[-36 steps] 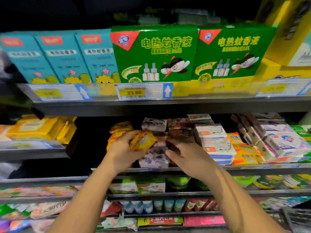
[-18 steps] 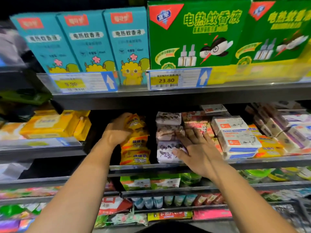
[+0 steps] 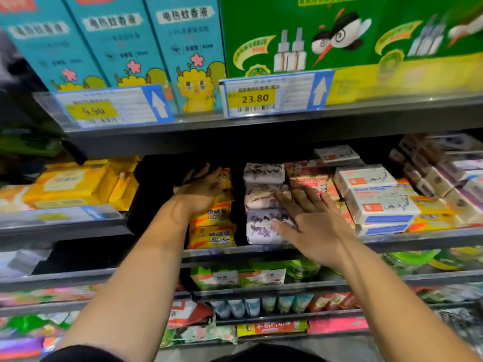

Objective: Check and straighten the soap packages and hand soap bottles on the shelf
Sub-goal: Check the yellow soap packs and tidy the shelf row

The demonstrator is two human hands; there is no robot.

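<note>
**A:** What's on the shelf point(image 3: 418, 237) now?

**B:** Soap, along its front edge. The goat soap boxes point(image 3: 379, 202) sit toward the right. The floral soap stack point(image 3: 261, 194) is at the middle, three packages high. The sulfur soap stack point(image 3: 213, 235) is just left of it, and the two stacks are close but not touching.

**A:** What has changed?

**B:** A second ago the left hand point(image 3: 201, 189) held a yellow packet out in front of the floral packages, away from its own pile. That top packet point(image 3: 226, 176) now sits on the sulfur soap stack, so the stray is back with its kind.

**A:** Has the left hand let go of it?

**B:** I can't tell. The hand lies over the stack's upper left side with its fingers reaching toward the back, and the thumb is hidden.

**A:** And the right hand point(image 3: 311, 226)?

**B:** It's flat and relaxed, holding nothing. The fingers are spread against the fronts of the middle and bottom floral packages. Earlier it was curled around that pile.

**A:** What does that mean for the job?

**B:** I'd say the sorting of these two piles is done and squaring their fronts to the edge comes next. The floral packages look slightly uneven. I can't make out any hand soap bottles on this shelf.
</note>
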